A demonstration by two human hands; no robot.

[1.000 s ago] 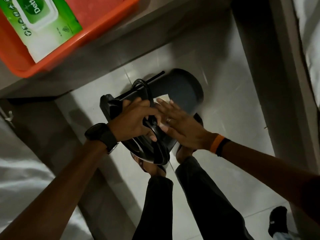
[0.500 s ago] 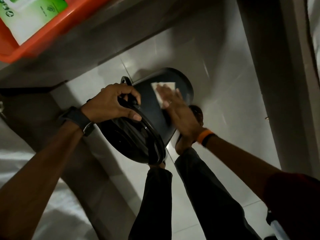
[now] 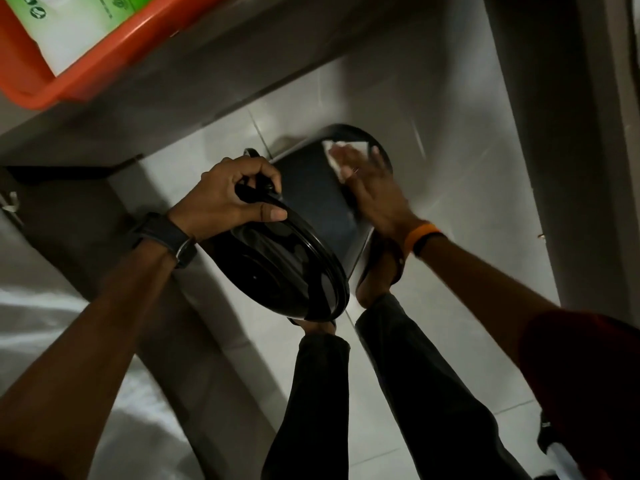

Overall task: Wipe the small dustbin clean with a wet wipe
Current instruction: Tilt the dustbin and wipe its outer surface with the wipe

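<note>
Head cam, pretty dim: the small black dustbin sits mid-frame, tipped way over above the pale tiled floor, its long axis running diagonally from the shiny lid at centre-low, facing the camera, up to its base at upper right. The left hand is curled tight around the lid's rim and the hinge bar at its upper edge, while the right hand lies flat with fingers spread, pressing a white wet wipe against the bin's side up near the base end. Upper left corner there's an orange tray with a green-and-white wipes pack in it, well apart from the bin.
</note>
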